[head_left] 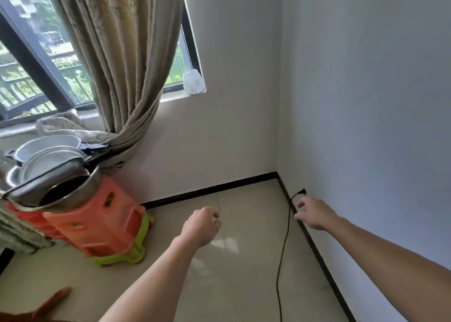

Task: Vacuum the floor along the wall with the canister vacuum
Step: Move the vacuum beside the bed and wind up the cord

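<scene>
Open beige tiled floor (244, 273) runs to the black skirting board (315, 248) at the corner. A thin black power cord (283, 248) trails along it, just beside my right hand (314, 213), fingers released. My left hand (202, 226) is clenched, holding nothing.

Left hand (201, 226) fisted over floor (231, 285); right hand (313, 213) loose-fingered beside black cord (285, 243) near baseboard (317, 251).

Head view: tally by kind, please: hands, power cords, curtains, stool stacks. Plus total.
Hands: 2 (left hand, right hand)
power cord: 1
curtain: 1
stool stack: 1
Total: 5
</scene>
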Tool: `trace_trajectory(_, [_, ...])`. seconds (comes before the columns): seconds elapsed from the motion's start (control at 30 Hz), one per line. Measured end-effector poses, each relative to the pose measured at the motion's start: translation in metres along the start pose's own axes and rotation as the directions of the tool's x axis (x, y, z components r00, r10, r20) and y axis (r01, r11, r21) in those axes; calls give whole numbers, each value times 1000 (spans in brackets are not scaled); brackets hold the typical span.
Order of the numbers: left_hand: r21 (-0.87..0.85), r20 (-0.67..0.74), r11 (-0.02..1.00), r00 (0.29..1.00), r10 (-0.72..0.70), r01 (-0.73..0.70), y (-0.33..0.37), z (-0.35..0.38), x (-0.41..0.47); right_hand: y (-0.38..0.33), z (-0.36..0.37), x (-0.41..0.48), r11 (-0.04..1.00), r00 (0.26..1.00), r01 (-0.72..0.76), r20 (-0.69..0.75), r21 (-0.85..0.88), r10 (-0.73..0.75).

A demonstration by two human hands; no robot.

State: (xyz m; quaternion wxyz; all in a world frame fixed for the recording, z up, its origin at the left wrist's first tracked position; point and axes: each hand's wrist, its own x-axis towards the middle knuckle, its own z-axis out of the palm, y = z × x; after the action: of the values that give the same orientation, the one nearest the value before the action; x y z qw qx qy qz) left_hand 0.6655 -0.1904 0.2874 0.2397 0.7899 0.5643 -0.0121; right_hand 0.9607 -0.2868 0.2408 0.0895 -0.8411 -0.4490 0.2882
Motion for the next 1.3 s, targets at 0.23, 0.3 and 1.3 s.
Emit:
trace_trajectory(0.23, [30, 86, 996, 993, 80, -83, 11, -15, 140, -5, 1, 111, 987, 989, -148, 40, 64, 146])
trace_trajectory(0.3, [35, 113, 994, 989, 95, -99, 13, -16, 184, -3, 9, 151, 977, 981, -190, 55, 99, 186])
trace_trajectory(1.3, [89, 714, 894, 654, 249, -439, 77, 205, 702, 114, 158, 560, 260, 444, -819, 277, 512, 852])
